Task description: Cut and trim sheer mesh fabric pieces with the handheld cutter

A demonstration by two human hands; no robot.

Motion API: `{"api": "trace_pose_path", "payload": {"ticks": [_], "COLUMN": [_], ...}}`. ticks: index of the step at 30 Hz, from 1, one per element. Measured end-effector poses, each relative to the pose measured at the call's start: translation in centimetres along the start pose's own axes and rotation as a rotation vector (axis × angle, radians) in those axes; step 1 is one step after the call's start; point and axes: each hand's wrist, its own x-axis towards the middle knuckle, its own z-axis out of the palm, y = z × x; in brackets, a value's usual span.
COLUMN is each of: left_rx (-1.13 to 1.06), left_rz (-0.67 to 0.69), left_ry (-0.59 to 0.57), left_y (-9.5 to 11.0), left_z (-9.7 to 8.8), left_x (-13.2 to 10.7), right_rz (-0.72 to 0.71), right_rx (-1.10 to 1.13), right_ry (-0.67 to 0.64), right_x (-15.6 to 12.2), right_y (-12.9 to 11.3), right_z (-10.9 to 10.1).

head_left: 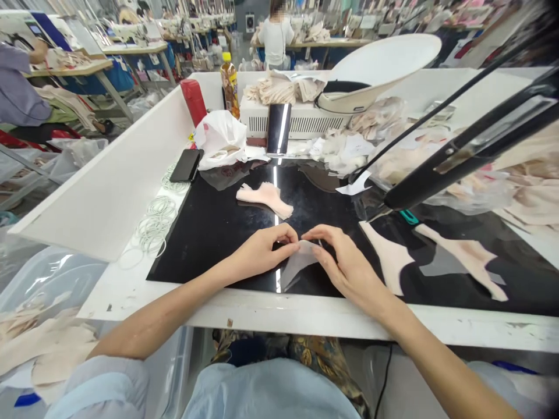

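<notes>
Between my hands is a small translucent whitish sheet (298, 265), its lower part resting over the glossy black work surface (209, 244). With thumb and fingers pinched, my left hand (268, 247) grips its upper left edge. My right hand (343, 256) pinches the upper right edge, the fingertips of both hands almost meeting. Beyond them lies a pale pink cut fabric piece (265, 199). To the right of my right hand are a beige fabric piece (388, 256) and another fabric piece (465, 256) with translucent backing under it.
A black arm-like device (463, 145) slants in from the right. Green elastic rings (155, 224) and a phone (186, 166) lie at left. Behind stand a red container (193, 100), a yellow-capped bottle (229, 84) and a white vented box (257, 119). Another person (276, 38) is far back.
</notes>
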Motion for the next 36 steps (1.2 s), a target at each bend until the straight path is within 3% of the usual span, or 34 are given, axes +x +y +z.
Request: {"api": "trace_pose_path", "payload": {"ticks": [4,10,16,22,28,36], "left_rx": [-0.257,-0.187,0.106,0.592,0.983,1.250], "left_rz": [-0.111,-0.158,-0.110,0.008,0.090,0.146], "left_ry": [0.076,0.118,0.205,0.273,0.197,0.132], "left_y": [-0.1,0.7,0.6,-0.2,-2.5,-4.6], "left_z": [-0.3,-1.7,-5.4,-8.8,-9.6,-10.1], "left_x": [0.4,0.6,1.5,4.1,5.8,7.2], "right_rz": [-0.010,-0.004,0.022,0.040,0.036,0.069], "right_rx": [0.049,0.088,0.065,-0.073,-0.309,-0.536], "right_ry": [-0.001,0.073,0.161,0.178,0.114,0.029], "right_x": [1.3,3.6,7.1,10.9,12.6,13.4], "right_y": [-0.1,-0.8,-1.1,-0.9,-0.4,-0.2], "right_z": [0.1,0.7,2.4,4.1,5.7,6.5]}}
